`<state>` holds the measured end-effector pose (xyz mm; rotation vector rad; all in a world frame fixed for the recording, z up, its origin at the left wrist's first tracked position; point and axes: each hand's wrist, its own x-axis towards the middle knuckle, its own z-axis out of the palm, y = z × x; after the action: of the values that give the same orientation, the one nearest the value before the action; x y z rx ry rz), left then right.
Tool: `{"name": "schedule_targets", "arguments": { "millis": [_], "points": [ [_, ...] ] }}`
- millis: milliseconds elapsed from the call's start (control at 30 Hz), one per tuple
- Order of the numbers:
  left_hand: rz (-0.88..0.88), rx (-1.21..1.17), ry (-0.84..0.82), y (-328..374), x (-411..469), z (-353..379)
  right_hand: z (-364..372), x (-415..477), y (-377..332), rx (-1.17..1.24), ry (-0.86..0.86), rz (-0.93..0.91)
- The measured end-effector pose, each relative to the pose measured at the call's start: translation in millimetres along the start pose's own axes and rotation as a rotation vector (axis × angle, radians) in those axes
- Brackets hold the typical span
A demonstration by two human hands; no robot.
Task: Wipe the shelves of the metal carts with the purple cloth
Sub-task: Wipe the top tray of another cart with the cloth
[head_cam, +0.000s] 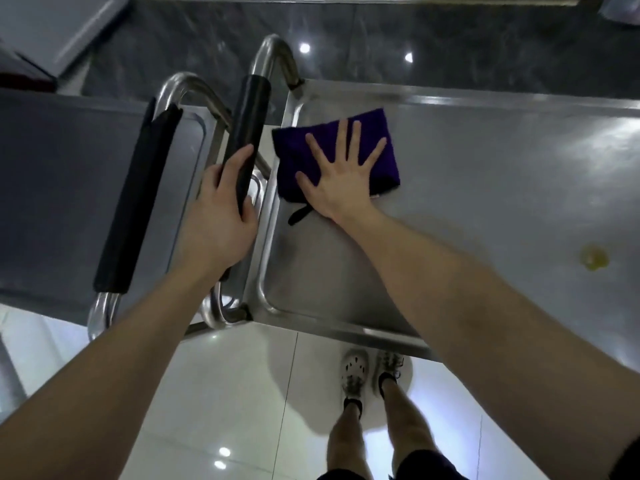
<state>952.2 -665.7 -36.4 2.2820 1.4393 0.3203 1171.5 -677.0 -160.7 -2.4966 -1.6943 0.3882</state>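
The purple cloth (291, 157) is dark, soft-looking and folded into a flat square. It lies on the top shelf (467, 188) of the right metal cart, near the handle end. The right hand (337, 181) presses flat on the cloth with its fingers spread wide. The left hand (218, 220) is wrapped around the black handle (247, 133) of that cart. There are two carts side by side, two black handles and one cloth. The other cart's shelf (62, 185) is on the left. One small yellow spot (595, 258) sits on the right shelf.
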Motion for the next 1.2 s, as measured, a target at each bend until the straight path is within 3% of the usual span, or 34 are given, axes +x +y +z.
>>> {"name": "schedule_targets", "arguments": {
  "millis": [167, 300, 467, 600, 667, 767, 833, 1000, 1200],
  "points": [
    [-0.009, 0.01, -0.023, 7, 0, -5, 36, -113, -36, -0.026, 0.022, -0.266],
    [0.005, -0.015, -0.016, 8, 0, -8, 37, -162, -10, -0.043, -0.02, -0.305],
    [0.046, -0.015, -0.02, 5, 4, -7, 21, -232, 79, -0.104, -0.08, -0.104],
    [0.111, 0.118, 0.012, 3, 6, -3, -9, -302, 185, -0.142, -0.175, 0.198],
    [0.184, 0.265, 0.082, 4, 4, -5, -22, -323, 214, -0.097, -0.234, 0.35],
    [0.432, 0.6, 0.118, 16, -3, -3, -32, -327, 215, -0.051, -0.305, 0.39],
    [0.484, 0.611, -0.003, 46, -19, 13, -31, -323, 208, -0.043, -0.299, 0.385],
    [0.424, 0.449, -0.478, 174, -81, 97, -24, -325, 209, -0.041, -0.256, 0.348],
    [0.222, 0.47, -0.646, 240, -99, 176, -4, -333, 221, -0.027, -0.126, 0.243]
  ]
}}
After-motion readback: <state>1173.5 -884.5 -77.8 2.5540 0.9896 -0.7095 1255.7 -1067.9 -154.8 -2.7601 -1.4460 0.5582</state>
